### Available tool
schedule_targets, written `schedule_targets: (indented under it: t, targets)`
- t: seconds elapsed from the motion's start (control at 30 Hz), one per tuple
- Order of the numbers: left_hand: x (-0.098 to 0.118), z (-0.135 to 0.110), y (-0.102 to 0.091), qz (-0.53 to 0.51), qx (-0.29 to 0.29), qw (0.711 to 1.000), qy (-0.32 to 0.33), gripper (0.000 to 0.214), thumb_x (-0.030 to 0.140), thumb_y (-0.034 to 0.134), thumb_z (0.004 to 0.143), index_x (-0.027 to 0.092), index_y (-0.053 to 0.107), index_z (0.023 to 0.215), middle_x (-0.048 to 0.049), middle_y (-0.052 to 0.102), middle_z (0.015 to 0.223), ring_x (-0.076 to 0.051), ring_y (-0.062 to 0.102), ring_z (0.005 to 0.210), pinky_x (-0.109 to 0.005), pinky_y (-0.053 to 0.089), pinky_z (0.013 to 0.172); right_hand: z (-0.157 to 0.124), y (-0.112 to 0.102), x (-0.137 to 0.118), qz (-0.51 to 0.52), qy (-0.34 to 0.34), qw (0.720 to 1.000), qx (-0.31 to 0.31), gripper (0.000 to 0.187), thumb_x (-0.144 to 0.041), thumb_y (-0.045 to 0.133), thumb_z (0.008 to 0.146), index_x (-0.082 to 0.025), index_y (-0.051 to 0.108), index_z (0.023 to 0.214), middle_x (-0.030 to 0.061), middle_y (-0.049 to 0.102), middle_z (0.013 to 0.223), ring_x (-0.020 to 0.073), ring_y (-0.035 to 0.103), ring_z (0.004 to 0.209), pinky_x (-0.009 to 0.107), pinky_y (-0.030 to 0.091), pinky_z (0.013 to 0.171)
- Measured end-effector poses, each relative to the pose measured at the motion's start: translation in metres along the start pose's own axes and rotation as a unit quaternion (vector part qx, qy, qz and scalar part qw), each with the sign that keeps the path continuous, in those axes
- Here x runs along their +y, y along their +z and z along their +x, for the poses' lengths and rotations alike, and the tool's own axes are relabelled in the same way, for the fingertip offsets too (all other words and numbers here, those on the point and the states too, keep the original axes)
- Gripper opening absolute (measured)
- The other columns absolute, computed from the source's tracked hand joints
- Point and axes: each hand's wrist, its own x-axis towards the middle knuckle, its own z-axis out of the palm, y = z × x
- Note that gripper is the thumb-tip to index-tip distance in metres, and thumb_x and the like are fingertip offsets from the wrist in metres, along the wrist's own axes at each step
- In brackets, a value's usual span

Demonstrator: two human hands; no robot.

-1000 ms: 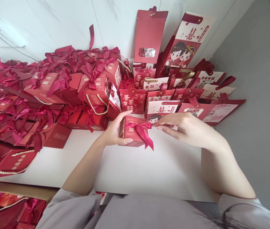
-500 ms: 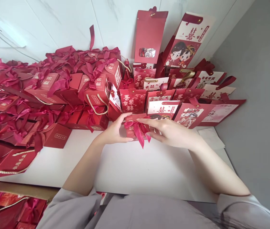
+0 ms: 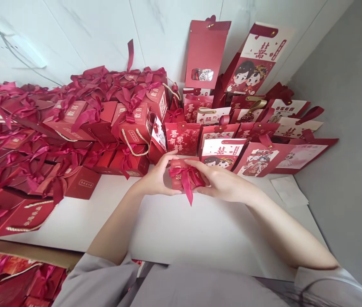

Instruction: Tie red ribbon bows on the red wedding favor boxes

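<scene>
White table (image 3: 200,230), marble wall (image 3: 104,34) behind. Small red ribbon box (image 3: 183,174) near table's far edge, clamped from both sides: left hand (image 3: 155,181) curled on its left face, right hand (image 3: 224,185) closed on its right. Red box pile (image 3: 72,128) on left side, gift bags (image 3: 232,140) along far edge.

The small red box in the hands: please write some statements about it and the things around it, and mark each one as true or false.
1. Both the left hand and the right hand hold the small red box. True.
2. Its ribbon is blue. False: the ribbon is dark red.
3. A pile of red ribboned boxes lies at the person's left. True.
4. The tall red bag lies flat on the white table. False: it stands upright against the wall.
</scene>
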Motion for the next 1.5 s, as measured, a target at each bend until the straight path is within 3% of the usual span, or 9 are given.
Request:
schedule_targets:
  t: [0.1,0.17,0.3,0.37,0.73,0.97,1.1,1.3,1.5]
  targets:
    - [-0.001,0.001,0.000,0.008,0.002,1.000,0.014,0.097,0.041,0.092,0.059,0.025,0.037,0.138,-0.0211,0.016,0.165,-0.042,0.012,0.156,-0.058,0.031,0.120,0.000,0.000,-0.001,0.003,0.006,1.000,0.002,0.074,-0.026,0.064,0.092,-0.027,0.028,0.157,0.0105,0.071,0.118,0.0251,0.068,0.090,0.033,0.049,0.074]
    - [-0.002,0.000,0.000,0.004,0.003,1.000,0.005,0.097,0.041,0.092,0.059,0.026,0.038,0.138,-0.0217,0.015,0.166,-0.043,0.018,0.154,-0.058,0.033,0.118,0.000,0.000,0.000,0.001,0.005,1.000,0.003,0.072,-0.026,0.064,0.092,-0.026,0.030,0.156,0.0103,0.071,0.115,0.0247,0.068,0.088,0.033,0.048,0.074]
    - [-0.001,-0.001,-0.001,-0.025,-0.011,0.999,-0.041,0.098,0.040,0.091,0.060,0.028,0.036,0.140,-0.0166,0.051,0.146,-0.039,0.056,0.130,-0.052,0.047,0.105,0.001,0.003,0.002,-0.003,-0.002,1.000,0.003,0.068,-0.026,0.064,0.091,-0.024,0.035,0.153,0.0082,0.072,0.104,0.0216,0.065,0.076,0.032,0.046,0.069]
    - [0.000,-0.001,-0.002,-0.032,-0.016,0.998,-0.059,0.097,0.039,0.090,0.060,0.029,0.034,0.139,-0.0110,0.061,0.132,-0.034,0.063,0.119,-0.048,0.051,0.099,0.002,0.004,0.003,-0.006,0.002,1.000,0.007,0.069,-0.025,0.065,0.091,-0.024,0.035,0.153,0.0073,0.071,0.099,0.0212,0.064,0.074,0.031,0.045,0.067]
    - [0.007,0.000,-0.003,-0.013,-0.021,0.997,-0.074,0.094,0.039,0.089,0.061,0.029,0.033,0.136,-0.0056,0.062,0.125,-0.029,0.064,0.114,-0.040,0.052,0.096,0.003,0.005,0.002,0.023,0.008,1.000,0.005,0.072,-0.024,0.066,0.091,-0.026,0.033,0.154,0.0047,0.067,0.093,0.0214,0.062,0.074,0.030,0.044,0.066]
    - [0.005,0.000,-0.002,-0.001,-0.019,0.998,-0.065,0.095,0.042,0.089,0.061,0.029,0.032,0.137,-0.0100,0.052,0.140,-0.031,0.058,0.125,-0.042,0.048,0.104,0.003,0.004,0.003,0.020,0.005,1.000,0.002,0.069,-0.022,0.064,0.090,-0.027,0.036,0.153,0.0052,0.067,0.096,0.0220,0.062,0.078,0.030,0.045,0.067]
    - [0.004,0.000,-0.002,-0.002,-0.016,0.998,-0.064,0.095,0.041,0.089,0.060,0.027,0.032,0.136,-0.0085,0.061,0.129,-0.031,0.063,0.118,-0.043,0.050,0.100,0.003,0.004,0.002,0.030,-0.002,1.000,0.005,0.066,-0.021,0.063,0.091,-0.028,0.038,0.152,0.0057,0.069,0.100,0.0221,0.063,0.081,0.031,0.048,0.070]
    - [0.007,0.000,-0.002,-0.007,-0.008,0.999,-0.049,0.093,0.039,0.088,0.062,0.027,0.034,0.137,-0.0085,0.060,0.132,-0.029,0.063,0.120,-0.040,0.052,0.100,0.002,0.007,0.009,0.025,-0.033,0.999,0.009,0.078,-0.024,0.062,0.094,-0.034,0.022,0.160,0.0070,0.069,0.119,0.0200,0.064,0.079,0.031,0.048,0.072]
    - [0.007,0.000,-0.002,-0.014,-0.014,0.999,-0.045,0.094,0.038,0.088,0.063,0.028,0.032,0.137,-0.0102,0.053,0.141,-0.030,0.059,0.125,-0.041,0.051,0.102,0.001,0.008,0.012,0.021,-0.009,1.000,0.009,0.088,-0.029,0.063,0.094,-0.033,0.008,0.163,0.0030,0.069,0.096,0.0196,0.062,0.072,0.032,0.047,0.071]
